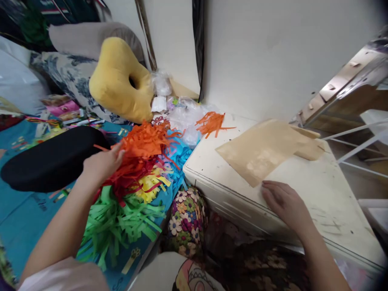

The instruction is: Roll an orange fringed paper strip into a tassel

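My left hand reaches into a heap of cut paper fringe on the teal bedding, its fingers closed on the orange fringe. Red fringe, yellow fringe and green fringe lie below it in the same heap. My right hand rests flat and open on the white table, fingertips touching the near corner of a brown paper sheet. A small bunch of orange strips lies at the table's far left edge.
A yellow ring-shaped cushion leans at the back, beside clear plastic bags. A black oval pad lies left of the heap. Pens and packets litter the far left. A white rack stands at right. My flowered clothing covers the foreground.
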Tool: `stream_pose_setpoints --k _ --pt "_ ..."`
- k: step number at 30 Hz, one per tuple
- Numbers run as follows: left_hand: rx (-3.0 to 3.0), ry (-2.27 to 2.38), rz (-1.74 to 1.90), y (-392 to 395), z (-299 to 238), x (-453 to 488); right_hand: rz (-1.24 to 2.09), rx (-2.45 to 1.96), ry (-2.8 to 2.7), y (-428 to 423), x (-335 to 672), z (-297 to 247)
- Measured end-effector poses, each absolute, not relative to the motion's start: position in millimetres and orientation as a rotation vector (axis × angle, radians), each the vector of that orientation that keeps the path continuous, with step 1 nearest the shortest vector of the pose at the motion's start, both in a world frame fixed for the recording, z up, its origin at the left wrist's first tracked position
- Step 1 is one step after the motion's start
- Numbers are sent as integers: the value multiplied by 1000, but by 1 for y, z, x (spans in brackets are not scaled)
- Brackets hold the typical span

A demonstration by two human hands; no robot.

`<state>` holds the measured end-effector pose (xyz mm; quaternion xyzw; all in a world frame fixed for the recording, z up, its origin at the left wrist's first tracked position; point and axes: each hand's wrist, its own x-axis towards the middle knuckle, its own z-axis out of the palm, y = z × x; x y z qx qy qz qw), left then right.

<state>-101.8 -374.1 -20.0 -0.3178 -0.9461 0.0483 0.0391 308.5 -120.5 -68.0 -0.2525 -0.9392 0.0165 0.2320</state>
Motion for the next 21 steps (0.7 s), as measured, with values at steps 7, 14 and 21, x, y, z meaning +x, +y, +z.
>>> stream_pose_setpoints --k 7,14,21 --pt "-1500 -2123 244 -346 -40 -94 -4 -691 -2580 -121 307 -68" --pt "-1656 -2322 343 -317 -42 -109 9 -685 -2568 -125 306 -65" --pt "-1103 -2616 115 -320 4 -145 38 -692 -2565 -126 308 -67"
